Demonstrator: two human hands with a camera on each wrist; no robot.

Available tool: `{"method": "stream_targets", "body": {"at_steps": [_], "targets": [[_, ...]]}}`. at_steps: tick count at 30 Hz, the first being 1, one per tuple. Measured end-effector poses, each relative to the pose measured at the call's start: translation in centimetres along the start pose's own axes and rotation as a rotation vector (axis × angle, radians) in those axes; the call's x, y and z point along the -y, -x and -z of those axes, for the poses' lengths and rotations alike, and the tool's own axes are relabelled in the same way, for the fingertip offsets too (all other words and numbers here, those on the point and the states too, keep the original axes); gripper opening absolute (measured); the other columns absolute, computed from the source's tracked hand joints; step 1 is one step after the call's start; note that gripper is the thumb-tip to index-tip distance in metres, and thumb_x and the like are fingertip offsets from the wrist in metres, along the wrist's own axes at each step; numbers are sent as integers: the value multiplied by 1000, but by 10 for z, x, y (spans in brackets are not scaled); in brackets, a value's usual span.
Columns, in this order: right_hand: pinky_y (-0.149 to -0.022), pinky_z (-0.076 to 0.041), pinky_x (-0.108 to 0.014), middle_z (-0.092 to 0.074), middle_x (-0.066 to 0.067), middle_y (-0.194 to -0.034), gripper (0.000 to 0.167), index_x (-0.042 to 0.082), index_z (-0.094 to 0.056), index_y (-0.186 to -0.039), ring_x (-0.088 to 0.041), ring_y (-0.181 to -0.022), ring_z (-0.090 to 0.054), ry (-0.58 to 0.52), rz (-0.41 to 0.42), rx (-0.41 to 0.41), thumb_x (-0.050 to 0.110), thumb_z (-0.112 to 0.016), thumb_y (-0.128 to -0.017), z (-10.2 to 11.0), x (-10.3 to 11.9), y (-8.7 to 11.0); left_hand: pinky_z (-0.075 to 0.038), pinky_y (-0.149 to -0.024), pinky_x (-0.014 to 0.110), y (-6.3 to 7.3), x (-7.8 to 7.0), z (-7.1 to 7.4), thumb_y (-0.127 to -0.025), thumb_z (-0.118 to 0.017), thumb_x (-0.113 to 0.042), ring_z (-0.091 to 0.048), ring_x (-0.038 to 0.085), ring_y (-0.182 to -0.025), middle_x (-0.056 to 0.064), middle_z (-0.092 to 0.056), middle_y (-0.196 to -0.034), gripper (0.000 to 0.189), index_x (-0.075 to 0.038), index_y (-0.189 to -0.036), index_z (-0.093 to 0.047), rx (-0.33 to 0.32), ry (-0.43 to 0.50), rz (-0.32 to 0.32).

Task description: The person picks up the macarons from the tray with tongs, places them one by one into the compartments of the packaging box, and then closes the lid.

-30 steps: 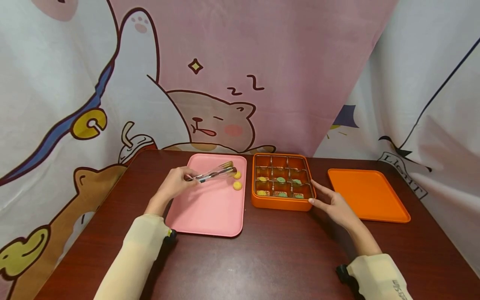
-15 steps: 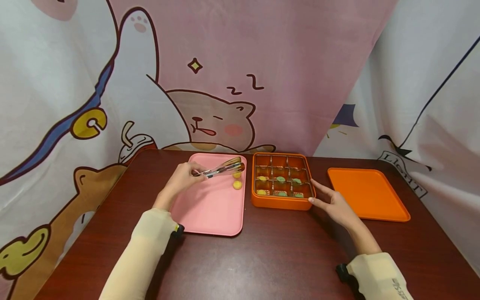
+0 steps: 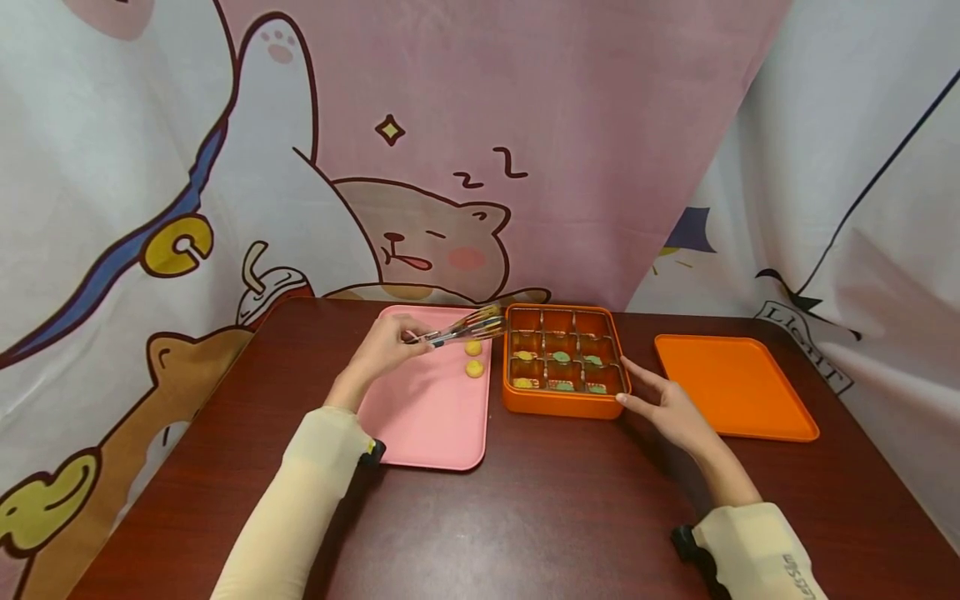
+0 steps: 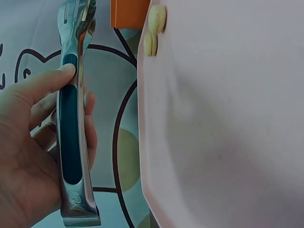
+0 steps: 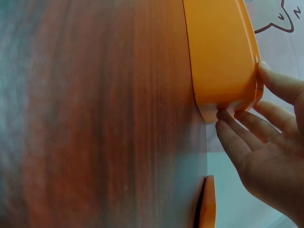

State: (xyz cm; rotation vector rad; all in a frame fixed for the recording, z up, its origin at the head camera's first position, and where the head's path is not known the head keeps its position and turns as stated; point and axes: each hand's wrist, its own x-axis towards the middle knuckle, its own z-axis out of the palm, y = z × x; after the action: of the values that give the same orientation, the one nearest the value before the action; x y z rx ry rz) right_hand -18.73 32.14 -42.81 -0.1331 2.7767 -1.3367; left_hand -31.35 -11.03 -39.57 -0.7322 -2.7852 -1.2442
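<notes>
My left hand (image 3: 392, 343) grips metal tongs (image 4: 71, 133) with dark teal handle inlays, its thumb on the upper arm. The tong tips overlap the left edge of the orange divided box (image 3: 566, 405) in the head view; I cannot tell whether anything is between them. Two yellow macarons (image 3: 474, 368) lie near the right edge of the pink tray (image 3: 427, 417). Inside the box, yellow and green pieces (image 3: 562, 357) sit in the middle and front rows of compartments; the back row looks bare. My right hand (image 5: 270, 137) touches the box's near right corner with thumb and extended fingertips.
A flat orange tray or lid (image 3: 735, 383) lies right of the box, beyond my right forearm. The dark wood table (image 3: 510, 517) backs onto a cartoon-printed curtain (image 3: 585, 150).
My left hand has carried the tongs rightward and slightly back, from over the pink tray to the box's edge. The right hand and box have stayed in place.
</notes>
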Motion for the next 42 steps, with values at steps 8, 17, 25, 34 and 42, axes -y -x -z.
{"method": "stream_targets", "body": {"at_steps": [8,17,25,34,42], "targets": [[-109,-17,-76,-30,-29,-158,71,12,-27,-158,-52,-147,-19,-3,4,-1,30,-63,-99,1,0,-1,-50,-69,28,-10,-13,-9,-86,-76,-15,-68,23,-84,9,-73,-97,23,-9,-109,-77,-26,-58,-10],[-108,-18,-76,-30,-28,-158,72,13,-27,-158,-52,-147,-20,-3,2,0,30,-63,-98,0,-1,-1,-46,-67,25,-20,-27,-20,-88,-74,-16,-67,22,-81,10,-74,-96,27,-8,-114,-75,2,-22,-10],[-108,-18,-76,-30,-28,-158,72,14,-27,-158,-52,-147,-19,-2,-8,3,30,-63,-98,0,-1,-1,-49,-72,28,-29,-35,-32,-88,-75,-19,-65,23,-87,8,-66,-96,24,-9,-109,-76,8,-46,-10],[-108,-19,-76,-31,-28,-158,72,13,-27,-158,-52,-147,-21,-1,-6,-1,28,-63,-98,0,-2,-1,-50,-76,30,-42,-45,-47,-88,-76,-19,-67,22,-87,8,-70,-100,27,-11,-113,-76,-7,-58,-41],[-108,-20,-75,-33,-28,-157,71,14,-27,-158,-52,-146,-22,1,-10,-3,28,-63,-98,-1,-1,-1,-53,-80,31,-52,-58,-61,-87,-77,-20,-69,22,-91,7,-71,-104,26,-10,-111,-76,-6,-31,-47]]}}
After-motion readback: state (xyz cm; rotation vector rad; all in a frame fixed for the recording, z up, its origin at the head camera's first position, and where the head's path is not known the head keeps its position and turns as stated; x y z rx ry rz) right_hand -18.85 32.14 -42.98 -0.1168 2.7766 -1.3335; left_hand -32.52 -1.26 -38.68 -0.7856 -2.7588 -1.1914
